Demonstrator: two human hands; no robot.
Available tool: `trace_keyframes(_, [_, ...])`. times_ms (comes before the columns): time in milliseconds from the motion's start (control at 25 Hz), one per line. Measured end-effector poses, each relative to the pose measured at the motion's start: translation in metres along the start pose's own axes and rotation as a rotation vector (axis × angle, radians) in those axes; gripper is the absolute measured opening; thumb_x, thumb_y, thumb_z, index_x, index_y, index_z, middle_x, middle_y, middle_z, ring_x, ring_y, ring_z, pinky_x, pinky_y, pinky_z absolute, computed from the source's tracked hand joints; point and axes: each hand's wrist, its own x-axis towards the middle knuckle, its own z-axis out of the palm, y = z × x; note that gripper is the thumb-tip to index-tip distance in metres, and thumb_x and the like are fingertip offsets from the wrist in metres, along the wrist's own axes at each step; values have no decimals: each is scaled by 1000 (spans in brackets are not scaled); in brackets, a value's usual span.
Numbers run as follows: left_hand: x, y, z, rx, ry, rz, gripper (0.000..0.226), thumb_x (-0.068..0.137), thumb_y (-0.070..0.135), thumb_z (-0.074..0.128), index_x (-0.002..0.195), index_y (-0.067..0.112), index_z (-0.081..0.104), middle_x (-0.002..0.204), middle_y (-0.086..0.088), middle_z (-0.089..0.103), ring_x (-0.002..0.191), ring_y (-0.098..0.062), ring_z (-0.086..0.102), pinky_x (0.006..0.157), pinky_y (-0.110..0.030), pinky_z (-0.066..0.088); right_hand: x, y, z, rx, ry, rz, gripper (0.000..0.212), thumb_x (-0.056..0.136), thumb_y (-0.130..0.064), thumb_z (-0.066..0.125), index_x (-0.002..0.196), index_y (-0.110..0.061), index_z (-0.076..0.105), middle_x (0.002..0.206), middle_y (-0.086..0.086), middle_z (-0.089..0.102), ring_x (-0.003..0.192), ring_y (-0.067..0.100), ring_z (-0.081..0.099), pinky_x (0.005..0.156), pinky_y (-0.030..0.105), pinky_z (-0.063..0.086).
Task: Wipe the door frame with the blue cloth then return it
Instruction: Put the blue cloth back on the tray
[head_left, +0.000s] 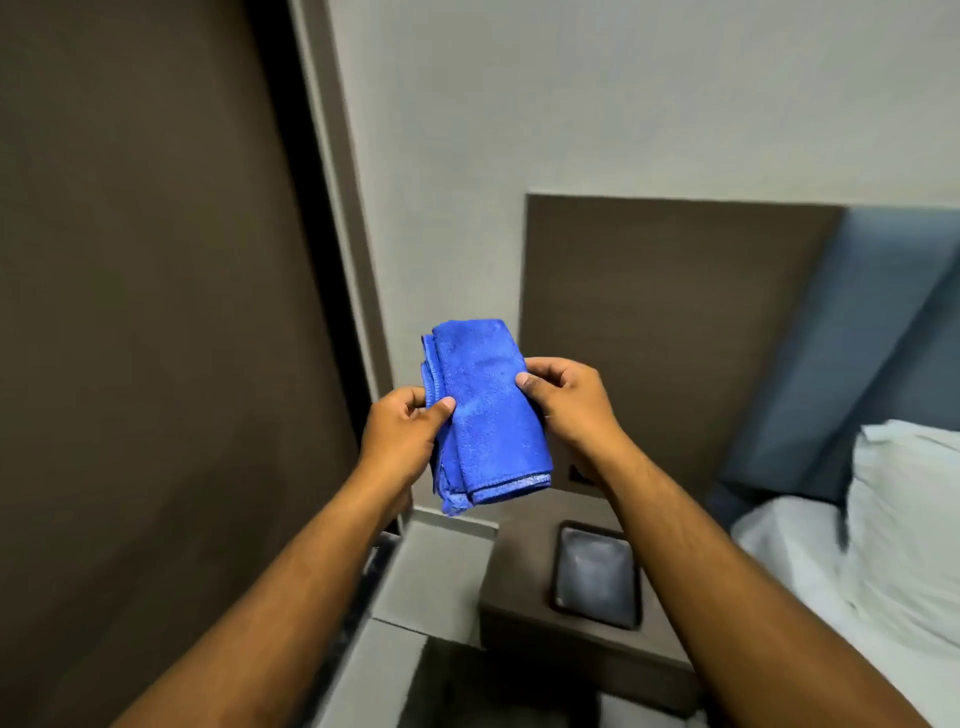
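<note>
A folded blue cloth (483, 410) hangs upright in the air at the centre of the head view. My left hand (405, 436) pinches its left edge between thumb and fingers. My right hand (566, 400) grips its right edge, thumb on the front face. The door frame (337, 171), a grey-brown strip, runs up and to the left behind the cloth. It borders a dark brown door (145, 312) that fills the left side. Neither hand touches the frame.
A brown bedside table (519, 613) with a dark square tray (597, 577) stands below the cloth. A bed with white pillows (904, 519) and a blue-grey headboard (872, 332) lies to the right. A brown wall panel (675, 312) is behind.
</note>
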Motion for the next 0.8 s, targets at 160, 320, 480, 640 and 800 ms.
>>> trace_keyframes(160, [48,-46,100,92,-127,-126,14,87,20,64,78,9,63,73,-3,69,62,-17,61,53,-27,46,31,65,-85,-43,22,160,29,90,-1,47,102,-14,69,76,-4,70,62,5,63,52,21,52])
trace_keyframes(320, [102,-104,192,162,-192,-289,10,88,18,62,83,9,64,81,-5,70,67,-18,63,54,-26,46,78,148,-154,-59,44,300,34,89,8,43,111,-9,63,71,-10,68,59,-3,63,46,16,48])
trace_keyframes(480, [138,-179,260,245,-233,-468,9,88,15,62,85,8,65,80,-6,68,63,-16,58,54,-26,44,111,241,-198,-178,66,429,32,82,9,44,95,-11,65,57,-20,60,57,-2,57,51,21,51])
trace_keyframes(640, [152,-274,305,345,-262,-604,6,85,15,64,81,11,65,84,-10,68,69,-22,59,65,-32,49,119,347,-209,-244,174,645,35,81,6,51,112,-5,63,95,13,69,89,32,65,80,48,54])
trace_keyframes(800, [166,-381,337,434,-285,-709,7,82,16,67,84,9,67,93,-15,72,87,-33,67,83,-45,55,118,458,-206,-293,280,817,34,82,2,51,109,-12,65,85,5,61,82,28,60,84,48,54])
